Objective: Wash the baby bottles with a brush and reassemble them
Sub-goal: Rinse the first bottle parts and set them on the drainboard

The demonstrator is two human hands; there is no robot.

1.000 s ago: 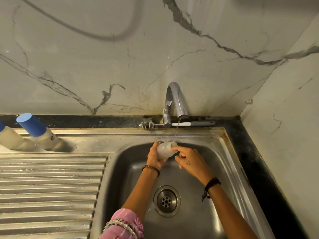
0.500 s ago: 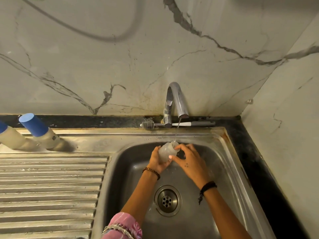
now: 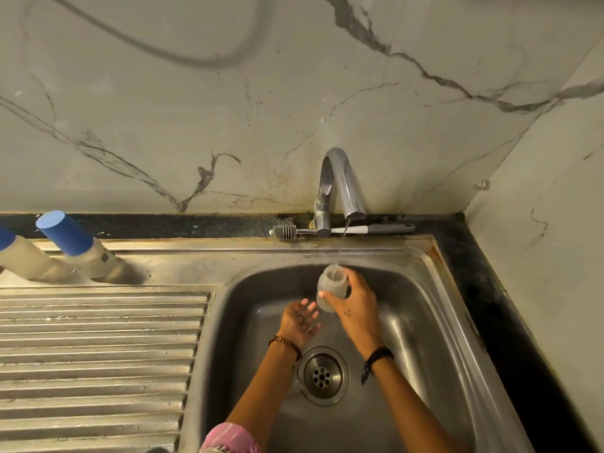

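Observation:
An open, translucent baby bottle (image 3: 330, 286) is upright under the thin water stream from the tap (image 3: 341, 188), and my right hand (image 3: 354, 305) grips it from the right side. My left hand (image 3: 299, 320) hovers just below and left of it over the basin, palm up with relaxed fingers, holding nothing. The bottle brush (image 3: 340, 229) lies on the ledge behind the tap. Two capped bottles stand on the drainer's far left: one with a blue cap (image 3: 76, 245) and another (image 3: 19, 256) cut by the frame edge.
The steel sink basin (image 3: 425, 322) has a round drain (image 3: 323, 376) near its middle. A ribbed draining board (image 3: 98, 354) lies to the left. A black counter edge (image 3: 490, 305) and marble walls enclose the right and back.
My left hand let go of the bottle and dropped down-left with the palm open. My right hand took the bottle over and holds it upright under the stream.

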